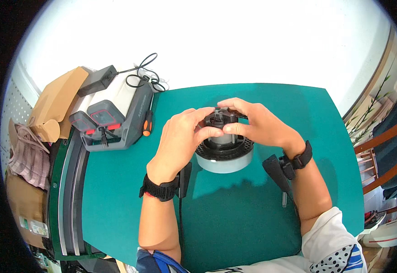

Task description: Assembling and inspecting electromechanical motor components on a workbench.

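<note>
Two hands (178, 135) (267, 126), one round device (224, 164), one screwdriver (147, 127)

Upper sides of black device (221, 140) hidden behind hands (180, 132), wooden chair (389, 132) cut off at right

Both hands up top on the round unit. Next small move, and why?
I'd probably lower the left hand to brace the white ring, leaving the right hand on the black top part. Both hands are at that top part, and neither touches the ring below, so the base looks unsteadied on the green tabletop.
</note>
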`<action>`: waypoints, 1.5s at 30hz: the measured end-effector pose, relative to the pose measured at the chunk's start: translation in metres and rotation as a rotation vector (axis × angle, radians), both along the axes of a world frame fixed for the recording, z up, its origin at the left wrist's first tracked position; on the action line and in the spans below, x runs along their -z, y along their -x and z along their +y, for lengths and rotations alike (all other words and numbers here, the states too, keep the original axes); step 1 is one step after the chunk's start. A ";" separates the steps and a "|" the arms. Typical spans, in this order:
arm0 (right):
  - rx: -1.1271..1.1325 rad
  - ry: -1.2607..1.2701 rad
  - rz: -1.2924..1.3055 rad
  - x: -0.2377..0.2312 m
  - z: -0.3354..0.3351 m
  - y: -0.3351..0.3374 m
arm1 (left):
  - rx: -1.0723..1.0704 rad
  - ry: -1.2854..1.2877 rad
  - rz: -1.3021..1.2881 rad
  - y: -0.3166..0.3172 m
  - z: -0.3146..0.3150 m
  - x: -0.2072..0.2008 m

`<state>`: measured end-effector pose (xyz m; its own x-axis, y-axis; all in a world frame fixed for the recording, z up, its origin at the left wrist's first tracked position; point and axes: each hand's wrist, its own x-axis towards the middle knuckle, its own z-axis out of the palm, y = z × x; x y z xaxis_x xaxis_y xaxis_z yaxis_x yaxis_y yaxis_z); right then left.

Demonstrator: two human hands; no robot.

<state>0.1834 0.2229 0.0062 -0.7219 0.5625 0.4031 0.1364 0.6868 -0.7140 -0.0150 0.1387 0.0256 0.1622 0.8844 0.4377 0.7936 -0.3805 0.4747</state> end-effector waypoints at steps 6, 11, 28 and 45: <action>0.162 -0.206 0.037 0.002 0.003 0.003 | -0.128 -0.017 -0.006 -0.006 -0.004 0.002; 0.212 -0.118 0.055 0.003 0.007 -0.003 | -0.102 0.072 -0.037 0.005 -0.012 -0.006; 0.287 -0.188 0.131 -0.035 -0.012 -0.008 | 0.080 0.066 0.069 -0.004 -0.009 -0.005; 0.274 -0.297 -0.209 -0.014 -0.011 -0.009 | -0.088 -0.053 0.061 0.000 0.006 0.022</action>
